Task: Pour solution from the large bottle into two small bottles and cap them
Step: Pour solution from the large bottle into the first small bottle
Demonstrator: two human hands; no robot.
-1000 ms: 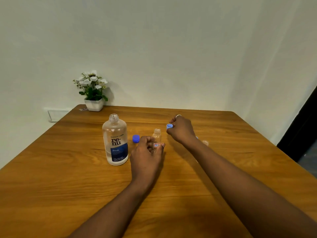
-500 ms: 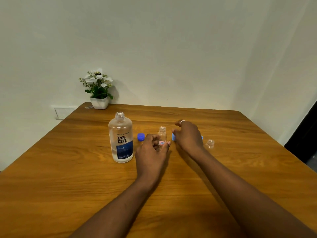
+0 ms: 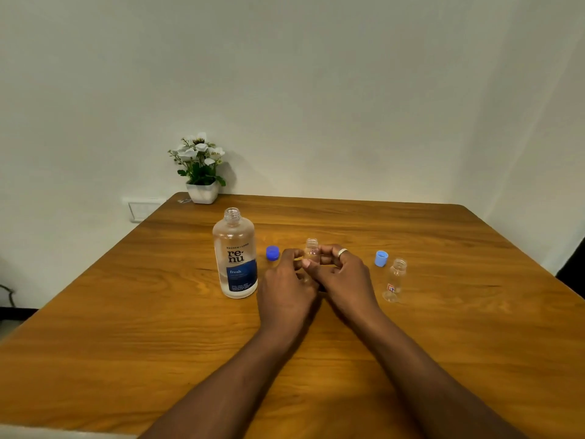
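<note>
The large clear bottle (image 3: 235,258) with a dark blue label stands uncapped on the wooden table (image 3: 158,327). A dark blue cap (image 3: 273,252) lies just right of it. My left hand (image 3: 286,283) and my right hand (image 3: 340,277), with a ring on one finger, both close around an uncapped small clear bottle (image 3: 312,248) standing between them; only its neck and upper body show. A light blue cap (image 3: 381,258) lies to the right of my right hand. A second small uncapped bottle (image 3: 395,280) stands beside that cap.
A white pot of white flowers (image 3: 202,172) sits at the table's far left corner against the wall. A wall socket plate (image 3: 142,209) is left of the table. The table's right edge runs close to a dark doorway (image 3: 573,264).
My right hand has let go of the light blue cap, which now lies on the table, and has moved left onto the small bottle. The camera view shifted.
</note>
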